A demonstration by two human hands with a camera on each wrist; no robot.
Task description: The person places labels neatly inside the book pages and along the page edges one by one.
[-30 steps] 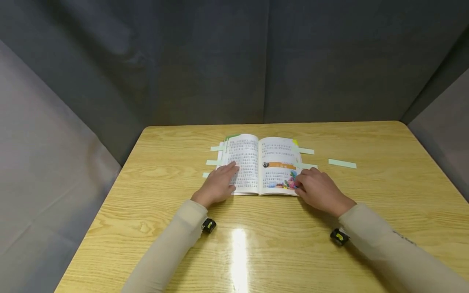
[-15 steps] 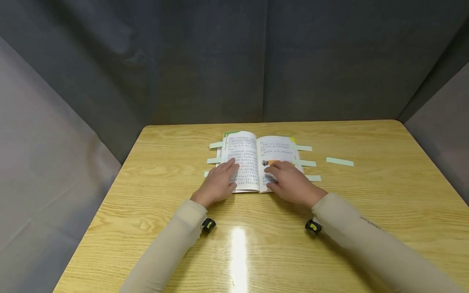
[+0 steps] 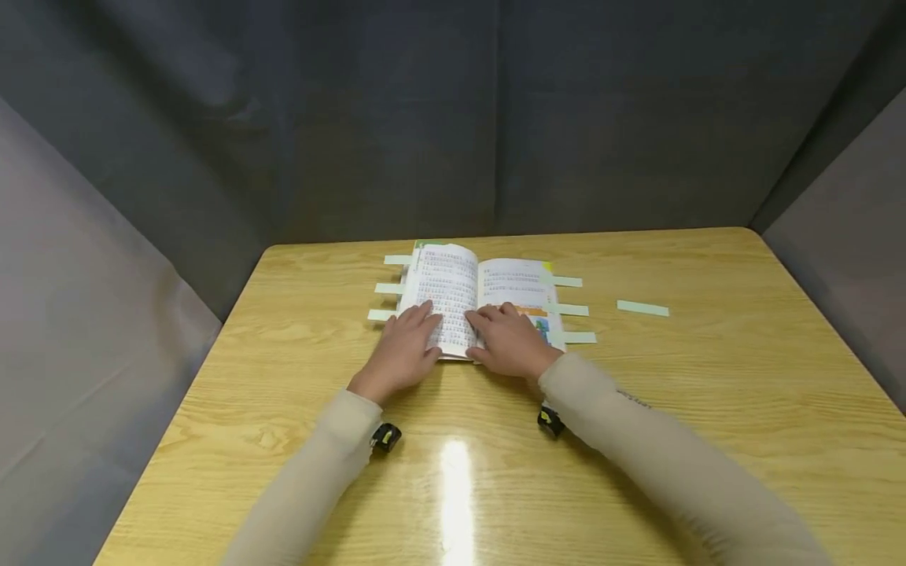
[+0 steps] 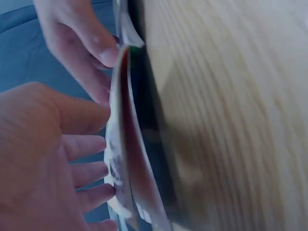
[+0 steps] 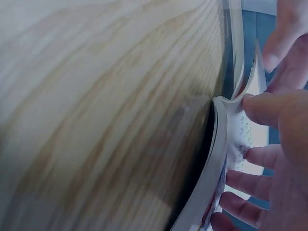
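Observation:
An open book point(image 3: 453, 283) with printed text lies on the table, pale green paper strips sticking out from both sides. My left hand point(image 3: 402, 350) rests on the lower part of its left page, fingers spread. My right hand point(image 3: 511, 339) lies over the lower right page, fingertips at the centre fold. In the left wrist view, the left fingertips touch the curved page point(image 4: 118, 159), and a gap shows between the leaves at the bottom edge. In the right wrist view, the right thumb point(image 5: 262, 108) presses beside the spine, and the other fingers touch the page.
A loose pale green strip point(image 3: 642, 308) lies on the wooden table point(image 3: 708, 409) to the right of the book. Dark curtains point(image 3: 396, 126) hang behind the table, with lighter cloth at both sides. Each wrist carries a small black camera point(image 3: 386, 437).
My right hand has moved left from the book's right edge, across the page, to the centre fold. My left hand stays on the left page. The book sits slightly tilted compared with before.

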